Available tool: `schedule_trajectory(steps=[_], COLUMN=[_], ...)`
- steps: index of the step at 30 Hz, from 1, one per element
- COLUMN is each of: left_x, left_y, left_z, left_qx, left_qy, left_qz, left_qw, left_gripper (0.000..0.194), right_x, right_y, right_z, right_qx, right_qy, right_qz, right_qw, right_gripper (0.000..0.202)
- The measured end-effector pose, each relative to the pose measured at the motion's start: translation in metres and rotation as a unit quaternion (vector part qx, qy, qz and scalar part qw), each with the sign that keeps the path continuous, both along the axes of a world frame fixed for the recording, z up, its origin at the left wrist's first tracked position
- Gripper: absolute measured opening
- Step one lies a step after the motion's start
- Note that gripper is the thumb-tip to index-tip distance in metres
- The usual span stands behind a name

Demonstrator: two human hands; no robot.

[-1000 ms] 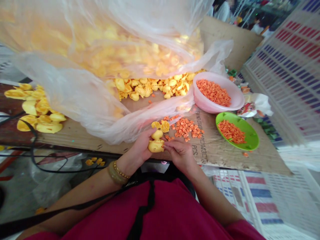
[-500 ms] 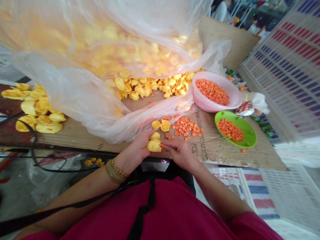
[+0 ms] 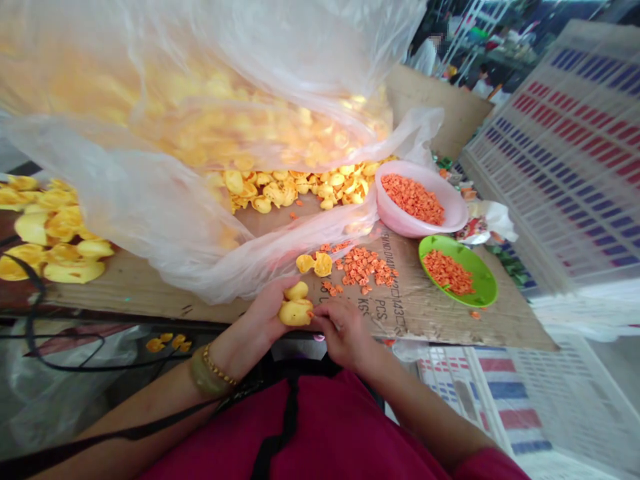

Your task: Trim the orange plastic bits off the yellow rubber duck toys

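My left hand (image 3: 267, 313) is closed around a yellow plastic toy duck (image 3: 296, 313), its round head and wider body showing past the fingers. At the duck's right side is a small orange beak piece (image 3: 311, 314). The bent fingers of my right hand (image 3: 345, 333) pinch at that beak, partly hiding it. Just beyond lies an opened yellow duck shell (image 3: 314, 265), hollow halves up. To its right, loose orange beak pieces (image 3: 367, 267) are spread over the cardboard (image 3: 400, 313).
A big clear plastic bag (image 3: 165, 200) full of yellow shells fills the back. Orange pieces fill part of a pink bowl (image 3: 453, 207) and a green dish (image 3: 485, 287). More yellow shells (image 3: 63, 230) lie at left. Striped plastic crates (image 3: 565, 153) stand at right.
The whole view has shifted, so the scene sits lower and further left. Both hands stay together at the duck, with the right fingertips still at its beak.
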State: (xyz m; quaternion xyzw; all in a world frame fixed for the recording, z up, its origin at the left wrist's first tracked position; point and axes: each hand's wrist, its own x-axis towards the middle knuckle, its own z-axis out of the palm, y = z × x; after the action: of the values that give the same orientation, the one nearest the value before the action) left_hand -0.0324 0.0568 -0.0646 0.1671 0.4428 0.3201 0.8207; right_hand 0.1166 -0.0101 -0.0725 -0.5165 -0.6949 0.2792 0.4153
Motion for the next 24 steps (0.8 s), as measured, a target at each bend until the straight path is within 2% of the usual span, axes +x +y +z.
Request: schedule_trajectory(steps=[1, 3, 5, 7, 9, 11, 15, 21, 24], left_x=[0.000, 0.002, 0.004, 0.005, 0.007, 0.008, 0.010, 0.013, 0.014], left_y=[-0.001, -0.003, -0.005, -0.006, -0.007, -0.009, -0.011, -0.013, -0.012], left_z=[-0.001, 0.000, 0.003, 0.005, 0.005, 0.004, 0.002, 0.003, 0.006], left_qx=[-0.021, -0.067, -0.064, -0.045, -0.030, -0.016, 0.004, -0.001, -0.018], left_qy=[0.009, 0.021, 0.010, -0.006, -0.020, -0.036, -0.029, -0.030, -0.025], left_qz=[0.011, 0.022, 0.023, 0.026, 0.024, 0.015, 0.012, -0.010, -0.022], left_qw=[1.000, 0.997, 0.998, 0.999, 0.999, 0.999, 0.999, 1.000, 0.999], left_gripper=[0.022, 0.023, 0.020, 0.015, 0.012, 0.013, 0.017, 0.022, 0.022], right_x=[-0.001, 0.002, 0.009, 0.017, 0.021, 0.021, 0.018, 0.018, 0.010], right_y=[-0.003, -0.005, -0.003, 0.002, 0.007, 0.011, 0.015, 0.016, 0.014], right_z=[-0.004, -0.008, -0.007, 0.000, 0.008, 0.015, 0.023, 0.037, 0.039], right_qx=[0.007, -0.035, -0.101, -0.112, -0.070, -0.019, 0.037, 0.069, 0.080], right_qy=[0.001, 0.056, 0.118, 0.128, 0.081, 0.016, -0.092, -0.243, -0.317], right_qz=[-0.017, -0.053, -0.078, -0.082, -0.047, 0.014, 0.110, 0.175, 0.168], right_qw=[1.000, 0.996, 0.985, 0.982, 0.993, 1.000, 0.989, 0.952, 0.930], right_gripper=[0.015, 0.015, 0.016, 0.016, 0.015, 0.016, 0.021, 0.018, 0.015])
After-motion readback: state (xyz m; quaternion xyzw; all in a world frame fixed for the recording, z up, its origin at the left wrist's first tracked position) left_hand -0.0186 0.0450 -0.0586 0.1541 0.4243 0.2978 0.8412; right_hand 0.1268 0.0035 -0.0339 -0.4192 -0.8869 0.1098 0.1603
